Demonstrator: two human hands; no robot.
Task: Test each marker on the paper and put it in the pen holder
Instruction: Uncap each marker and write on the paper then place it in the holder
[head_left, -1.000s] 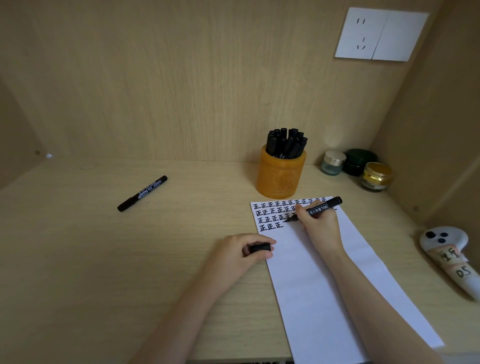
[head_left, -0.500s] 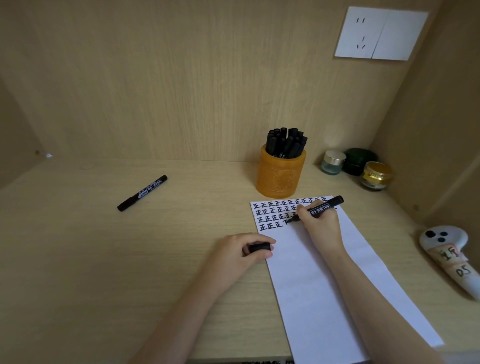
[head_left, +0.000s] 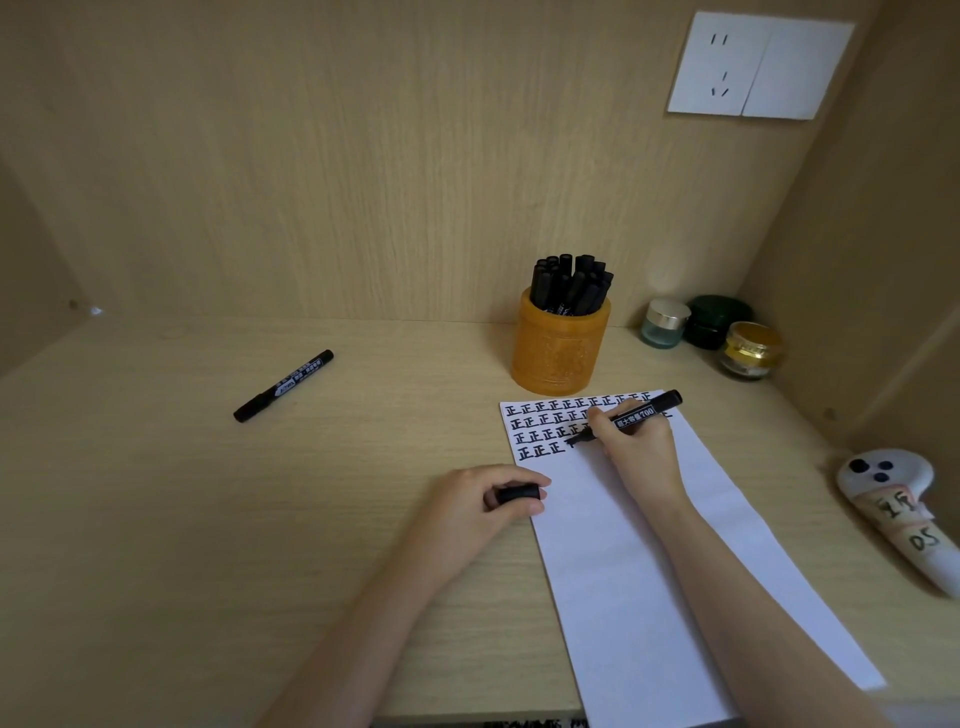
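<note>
Right hand: a black marker with a white label (head_left: 631, 415) is gripped in the curled fingers of the right hand (head_left: 636, 447), with the bare tip pressed to the page.
Left hand: a short black cap (head_left: 517, 492) is pinched between thumb and curled fingers of the left hand (head_left: 478, 506), which is rested on the pale wooden surface (head_left: 208, 519) at the left edge of the page.
Paper: a long white sheet of paper (head_left: 649, 571) is laid slantwise on the surface. Four rows of black characters are seen at its far end, and the marker tip is placed at the end of the fourth row.
Pen holder: an amber cylindrical pen holder (head_left: 558, 353) is stood upright just beyond the far edge of the sheet, packed with capped black markers (head_left: 571, 286).
Loose marker: a second black marker (head_left: 283, 385), capped, is left lying well apart to the left.
Right corner: three small lidded jars (head_left: 750, 351) are grouped against the back wall. A white handheld controller (head_left: 893, 499) with taped labels is laid near the right edge.
Wall: a white socket plate (head_left: 758, 65) is fixed high on the wooden back panel.
</note>
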